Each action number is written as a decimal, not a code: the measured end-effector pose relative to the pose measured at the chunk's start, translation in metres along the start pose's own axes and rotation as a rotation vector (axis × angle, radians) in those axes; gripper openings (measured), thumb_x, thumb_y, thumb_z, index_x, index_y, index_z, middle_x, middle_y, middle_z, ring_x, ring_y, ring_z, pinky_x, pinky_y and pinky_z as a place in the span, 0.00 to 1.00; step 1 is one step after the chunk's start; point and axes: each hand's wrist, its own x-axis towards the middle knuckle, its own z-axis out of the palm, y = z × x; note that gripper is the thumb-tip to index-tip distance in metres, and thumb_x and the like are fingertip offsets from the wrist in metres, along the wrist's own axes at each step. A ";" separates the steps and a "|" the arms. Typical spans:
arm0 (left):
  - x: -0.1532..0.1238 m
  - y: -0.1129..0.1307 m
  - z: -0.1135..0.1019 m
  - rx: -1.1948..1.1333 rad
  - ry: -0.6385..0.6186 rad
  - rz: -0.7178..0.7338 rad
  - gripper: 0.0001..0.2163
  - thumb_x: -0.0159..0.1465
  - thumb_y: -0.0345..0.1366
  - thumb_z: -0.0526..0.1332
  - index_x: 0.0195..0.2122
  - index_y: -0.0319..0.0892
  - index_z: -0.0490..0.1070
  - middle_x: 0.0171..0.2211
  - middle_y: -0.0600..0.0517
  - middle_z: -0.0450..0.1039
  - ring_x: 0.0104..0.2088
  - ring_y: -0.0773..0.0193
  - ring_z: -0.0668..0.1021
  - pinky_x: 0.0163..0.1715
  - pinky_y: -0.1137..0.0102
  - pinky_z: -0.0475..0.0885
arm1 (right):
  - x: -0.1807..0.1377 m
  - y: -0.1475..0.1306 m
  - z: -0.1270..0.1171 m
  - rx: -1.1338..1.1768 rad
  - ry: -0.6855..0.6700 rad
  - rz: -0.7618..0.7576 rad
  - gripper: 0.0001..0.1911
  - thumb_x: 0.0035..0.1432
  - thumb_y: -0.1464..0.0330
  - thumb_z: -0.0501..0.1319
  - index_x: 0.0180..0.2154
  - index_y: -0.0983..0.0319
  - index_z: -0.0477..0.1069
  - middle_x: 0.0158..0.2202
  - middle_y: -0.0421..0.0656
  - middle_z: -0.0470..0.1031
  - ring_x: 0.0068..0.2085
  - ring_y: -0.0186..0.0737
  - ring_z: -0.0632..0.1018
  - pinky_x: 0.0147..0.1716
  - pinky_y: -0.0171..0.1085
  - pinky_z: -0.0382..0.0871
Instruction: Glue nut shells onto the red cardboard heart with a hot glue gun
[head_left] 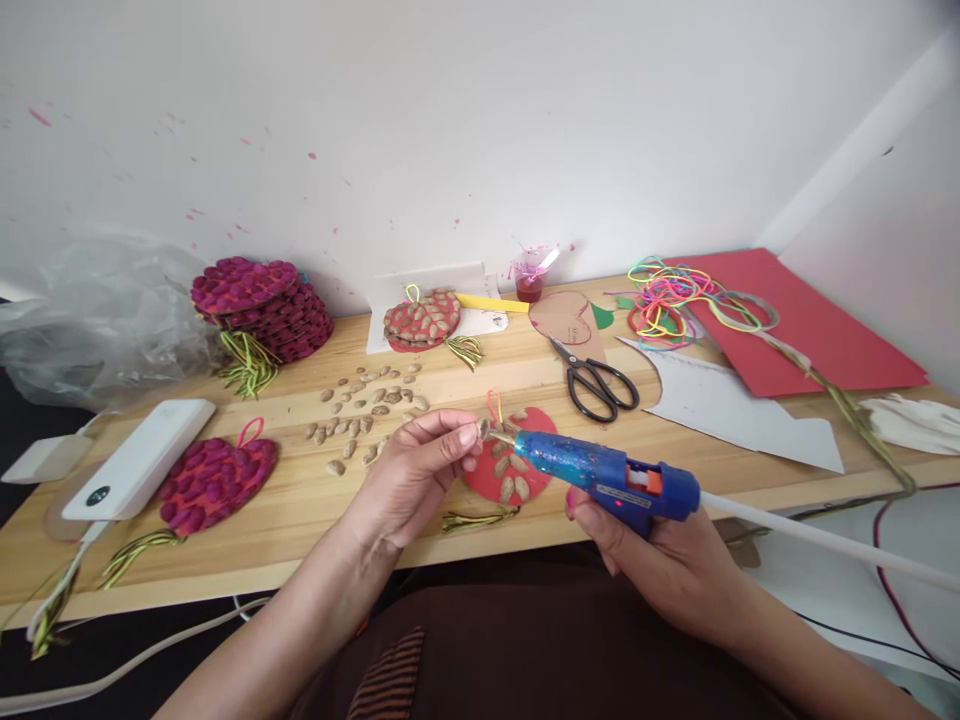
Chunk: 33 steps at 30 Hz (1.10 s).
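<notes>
My left hand (420, 465) pinches a peanut (483, 430) between thumb and fingertips. Wrapped around the handle of a blue glue gun (577, 462) is my right hand (645, 550); the nozzle points left and meets or nearly meets the peanut. Beneath them lies a red card disc (536, 425) with several peanuts on it, an orange loop at its top and a green tassel (480, 520) at its lower edge. Loose peanuts (364, 405) are scattered on the wooden table to the left. A white glue stick (810, 535) sticks out of the gun's back.
Black scissors (600, 385) lie behind the glue gun. A finished-looking peanut disc (421, 318) rests on paper; purple discs (262, 305) are stacked at back left. One purple disc (217, 485) lies beside a white power bank (139, 460). Coloured cords (675, 295) and red card (817, 330) are at right.
</notes>
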 end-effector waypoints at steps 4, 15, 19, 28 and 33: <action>0.002 0.000 0.002 -0.082 0.016 0.000 0.14 0.45 0.34 0.80 0.30 0.37 0.81 0.24 0.53 0.75 0.25 0.71 0.74 0.26 0.77 0.72 | -0.002 0.001 0.001 -0.013 -0.014 -0.006 0.10 0.70 0.66 0.57 0.33 0.59 0.68 0.21 0.34 0.66 0.23 0.31 0.69 0.26 0.35 0.65; 0.000 -0.001 0.008 -0.096 -0.005 -0.037 0.14 0.44 0.34 0.81 0.29 0.37 0.81 0.23 0.52 0.76 0.24 0.72 0.75 0.25 0.78 0.72 | 0.003 -0.004 0.002 -0.035 -0.002 -0.057 0.10 0.69 0.67 0.57 0.32 0.59 0.69 0.20 0.34 0.66 0.23 0.31 0.69 0.29 0.36 0.65; 0.001 -0.002 0.009 -0.097 -0.005 -0.031 0.14 0.44 0.34 0.81 0.29 0.37 0.81 0.23 0.52 0.76 0.24 0.71 0.75 0.25 0.78 0.72 | 0.002 -0.002 0.001 -0.055 0.006 -0.058 0.10 0.69 0.67 0.58 0.32 0.58 0.69 0.20 0.34 0.66 0.23 0.32 0.69 0.29 0.36 0.66; 0.002 -0.003 0.007 -0.100 0.009 -0.033 0.14 0.45 0.34 0.80 0.29 0.37 0.81 0.23 0.52 0.76 0.25 0.71 0.75 0.24 0.78 0.72 | 0.003 -0.004 0.001 -0.072 0.018 -0.074 0.11 0.68 0.67 0.57 0.31 0.58 0.69 0.18 0.33 0.67 0.19 0.31 0.68 0.26 0.36 0.65; 0.002 -0.003 0.006 -0.089 0.004 -0.032 0.14 0.45 0.34 0.80 0.30 0.37 0.81 0.23 0.52 0.76 0.25 0.71 0.75 0.25 0.78 0.73 | 0.003 -0.003 0.001 -0.069 0.004 -0.065 0.13 0.68 0.66 0.57 0.29 0.58 0.67 0.18 0.34 0.67 0.19 0.32 0.68 0.24 0.36 0.64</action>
